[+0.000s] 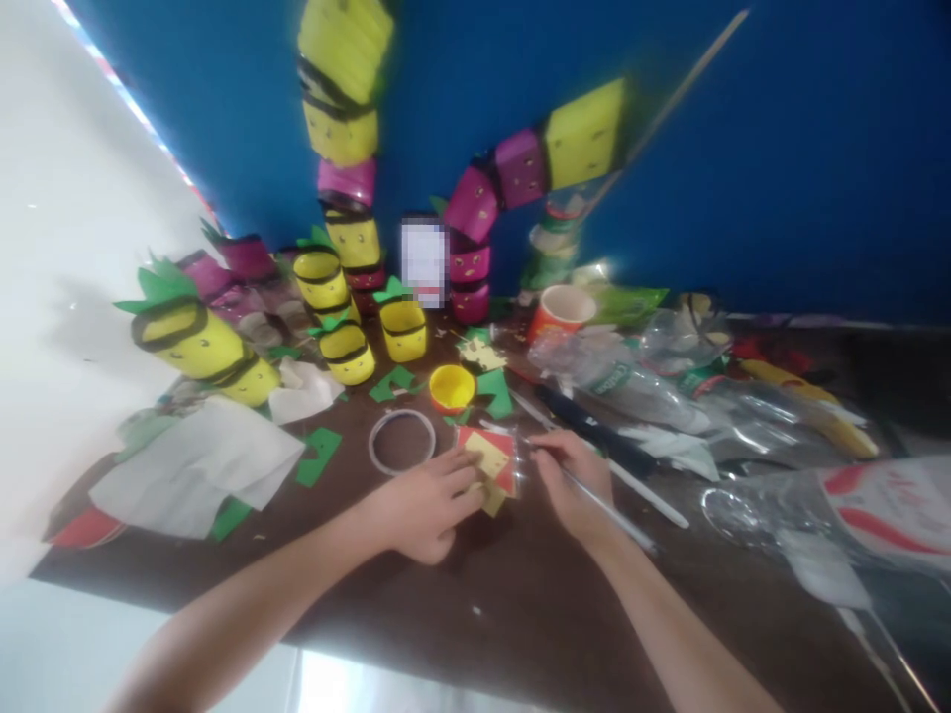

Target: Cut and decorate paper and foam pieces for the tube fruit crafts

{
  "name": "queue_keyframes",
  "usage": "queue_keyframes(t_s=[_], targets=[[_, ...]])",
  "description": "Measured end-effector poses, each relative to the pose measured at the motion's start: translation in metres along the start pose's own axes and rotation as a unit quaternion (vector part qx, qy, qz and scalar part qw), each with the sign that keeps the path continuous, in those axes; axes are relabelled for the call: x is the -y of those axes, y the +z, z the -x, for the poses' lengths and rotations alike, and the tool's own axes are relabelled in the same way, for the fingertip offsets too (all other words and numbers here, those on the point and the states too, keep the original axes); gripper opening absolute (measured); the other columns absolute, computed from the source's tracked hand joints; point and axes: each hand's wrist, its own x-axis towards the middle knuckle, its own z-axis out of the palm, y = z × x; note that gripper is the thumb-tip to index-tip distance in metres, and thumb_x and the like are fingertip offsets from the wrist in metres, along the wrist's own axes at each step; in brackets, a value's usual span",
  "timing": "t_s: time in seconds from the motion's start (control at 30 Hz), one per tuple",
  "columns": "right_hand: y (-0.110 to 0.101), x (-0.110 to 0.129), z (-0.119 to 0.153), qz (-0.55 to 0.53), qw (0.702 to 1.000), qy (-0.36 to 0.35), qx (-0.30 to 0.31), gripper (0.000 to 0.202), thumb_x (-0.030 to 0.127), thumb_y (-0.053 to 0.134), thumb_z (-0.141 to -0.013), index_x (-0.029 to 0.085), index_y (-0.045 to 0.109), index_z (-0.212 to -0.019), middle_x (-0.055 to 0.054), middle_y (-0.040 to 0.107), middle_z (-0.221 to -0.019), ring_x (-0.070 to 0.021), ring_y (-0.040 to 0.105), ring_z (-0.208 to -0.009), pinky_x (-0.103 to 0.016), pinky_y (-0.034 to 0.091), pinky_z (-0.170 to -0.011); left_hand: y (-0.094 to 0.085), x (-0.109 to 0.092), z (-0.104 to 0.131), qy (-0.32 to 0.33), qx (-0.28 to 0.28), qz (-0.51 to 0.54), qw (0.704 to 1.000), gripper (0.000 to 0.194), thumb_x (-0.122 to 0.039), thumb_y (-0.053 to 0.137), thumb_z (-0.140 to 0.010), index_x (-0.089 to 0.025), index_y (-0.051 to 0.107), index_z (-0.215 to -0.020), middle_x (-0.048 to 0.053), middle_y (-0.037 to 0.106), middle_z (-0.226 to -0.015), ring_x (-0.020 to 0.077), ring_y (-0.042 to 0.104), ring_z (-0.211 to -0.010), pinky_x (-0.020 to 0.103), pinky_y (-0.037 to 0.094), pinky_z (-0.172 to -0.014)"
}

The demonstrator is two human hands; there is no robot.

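My left hand lies with its fingers stretched over small pieces of cut paper in front of me. A pale yellow paper piece rests on a red piece, which seems to have clear plastic along its right side. My right hand is closed in a pinch round a slim grey pen-like stick, its tip near the red piece's right edge. Blur hides the tip's exact kind. Just left of the papers lies a roll of tape, and behind them stands a small yellow cup.
Yellow cups with faces and green paper leaves stand at the back left. White sheets and green scraps lie left. Clear plastic bottles, a dark-handled tool and a red paper cup crowd the right.
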Motion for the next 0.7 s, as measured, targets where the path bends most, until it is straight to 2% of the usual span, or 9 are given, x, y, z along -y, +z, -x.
queue_keyframes(t_s=[0.13, 0.23, 0.3, 0.4, 0.53, 0.7], targets=[[-0.007, 0.0, -0.007, 0.121, 0.985, -0.111, 0.048, 0.016, 0.019, 0.044, -0.084, 0.019, 0.058, -0.093, -0.007, 0.061, -0.084, -0.0178, 0.059, -0.078, -0.03, 0.048, -0.072, 0.006, 0.005, 0.002, -0.002, -0.051, 0.003, 0.999, 0.035, -0.008, 0.044, -0.067, -0.009, 0.054, -0.1, 0.015, 0.055, -0.108, 0.0281, 0.037, -0.121, 0.043, 0.03, -0.105], [-0.015, -0.004, -0.01, 0.185, 0.966, -0.162, 0.075, 0.02, 0.017, 0.043, -0.085, 0.017, 0.058, -0.098, -0.01, 0.057, -0.089, -0.0202, 0.057, -0.085, -0.033, 0.048, -0.076, 0.009, 0.009, 0.004, -0.024, -0.1, 0.007, 0.995, 0.03, -0.007, 0.042, -0.068, -0.012, 0.055, -0.094, 0.013, 0.056, -0.106, 0.0237, 0.046, -0.11, 0.039, 0.039, -0.098], [-0.019, -0.008, -0.01, 0.225, 0.954, -0.175, 0.096, 0.027, 0.011, 0.039, -0.083, 0.017, 0.058, -0.103, -0.012, 0.057, -0.095, -0.0223, 0.055, -0.09, -0.036, 0.047, -0.077, 0.01, 0.01, 0.005, -0.066, -0.125, 0.0, 0.99, 0.024, -0.008, 0.043, -0.069, -0.013, 0.056, -0.088, 0.011, 0.058, -0.098, 0.0217, 0.051, -0.098, 0.036, 0.045, -0.088], [-0.023, -0.015, -0.009, 0.27, 0.935, -0.18, 0.142, 0.042, 0.002, 0.034, -0.077, 0.017, 0.055, -0.11, -0.012, 0.057, -0.102, -0.0244, 0.053, -0.097, -0.039, 0.046, -0.08, 0.009, 0.009, 0.005, -0.144, -0.153, -0.031, 0.977, 0.019, -0.011, 0.045, -0.071, -0.014, 0.057, -0.086, 0.01, 0.058, -0.092, 0.0205, 0.05, -0.085, 0.035, 0.045, -0.077], [-0.023, -0.023, -0.007, 0.292, 0.924, -0.162, 0.185, 0.06, -0.006, 0.032, -0.067, 0.018, 0.051, -0.117, -0.01, 0.057, -0.11, -0.023, 0.049, -0.106, -0.038, 0.043, -0.085, 0.008, 0.007, 0.003, -0.209, -0.151, -0.069, 0.964, 0.018, -0.022, 0.05, -0.075, -0.016, 0.057, -0.09, 0.009, 0.057, -0.093, 0.022, 0.048, -0.084, 0.037, 0.041, -0.077], [-0.02, -0.027, -0.004, 0.292, 0.924, -0.159, 0.189, 0.066, -0.007, 0.034, -0.061, 0.017, 0.05, -0.121, -0.01, 0.057, -0.113, -0.0219, 0.047, -0.11, -0.037, 0.04, -0.089, 0.009, 0.003, 0.0, -0.242, -0.125, -0.079, 0.959, 0.022, -0.03, 0.052, -0.077, -0.017, 0.057, -0.094, 0.008, 0.057, -0.094, 0.0228, 0.046, -0.087, 0.037, 0.037, -0.076]])
